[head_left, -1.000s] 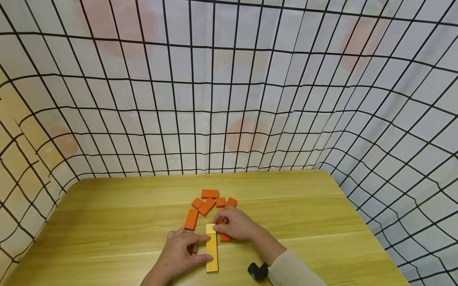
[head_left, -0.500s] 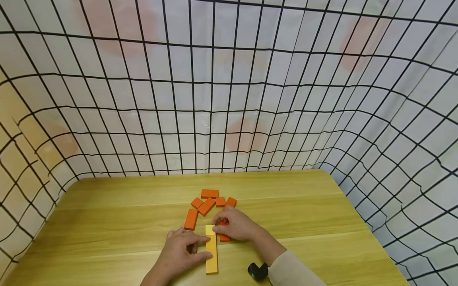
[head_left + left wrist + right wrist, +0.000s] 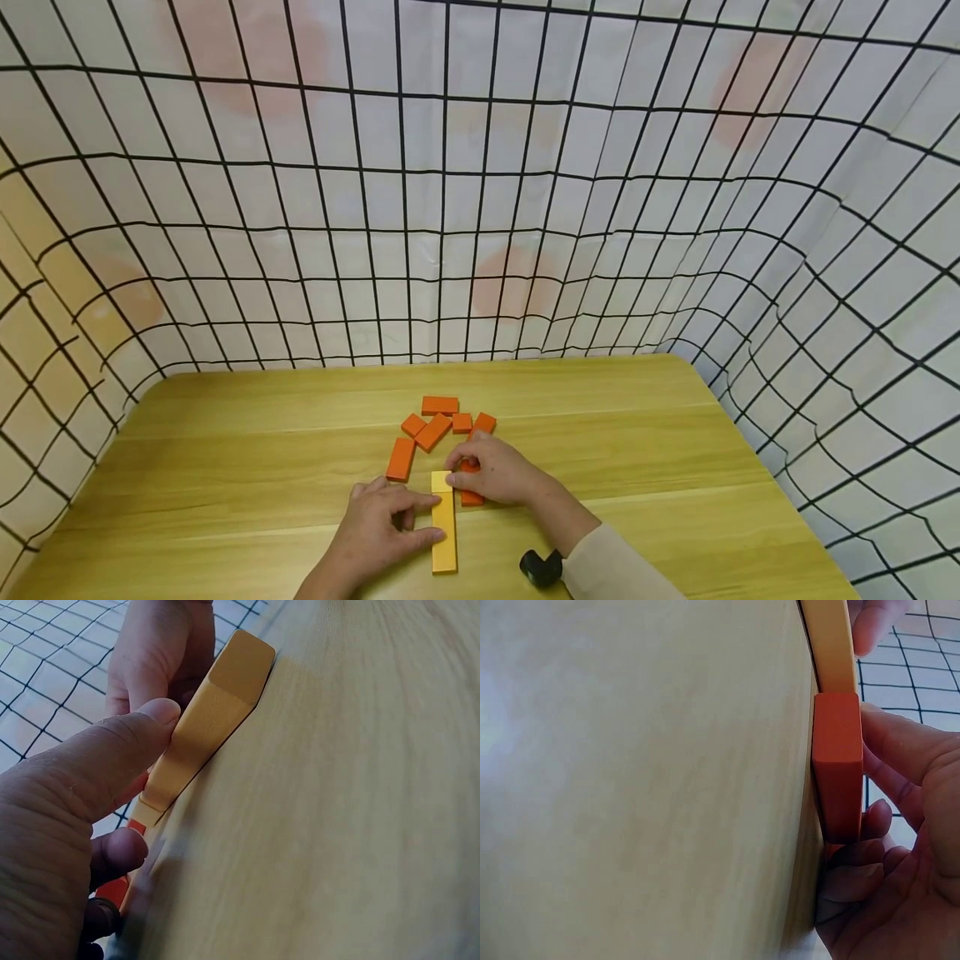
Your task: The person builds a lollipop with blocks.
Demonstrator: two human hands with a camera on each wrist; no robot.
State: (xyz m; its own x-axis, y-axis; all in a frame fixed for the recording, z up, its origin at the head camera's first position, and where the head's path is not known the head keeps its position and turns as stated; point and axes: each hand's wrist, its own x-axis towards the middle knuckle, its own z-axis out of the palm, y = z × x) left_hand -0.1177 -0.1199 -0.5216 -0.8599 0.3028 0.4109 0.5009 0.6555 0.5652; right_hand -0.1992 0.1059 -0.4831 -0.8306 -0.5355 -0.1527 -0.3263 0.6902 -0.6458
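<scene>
A long yellow block [image 3: 444, 537] lies lengthwise on the table, with a small yellow block [image 3: 441, 481] against its far end. My left hand [image 3: 378, 525] touches the long block's left edge with the tips of thumb and index finger; in the left wrist view the thumb [image 3: 154, 716] lies at its upper edge. My right hand [image 3: 495, 471] reaches over an orange block [image 3: 472, 498], its bent index finger at the far right corner of the small yellow block and its thumb on the right side. In the right wrist view that orange block [image 3: 838, 761] hides the small one.
Several orange blocks lie in an arc beyond the hands, among them a far one [image 3: 440, 406] and one near the left fingers [image 3: 401, 459]. A black object [image 3: 541, 569] sits by the right sleeve [image 3: 615, 567]. Black wire mesh [image 3: 442, 275] stands behind the table.
Both hands stay at the same blocks. The small yellow block has come very slightly nearer the body; the orange blocks have not moved.
</scene>
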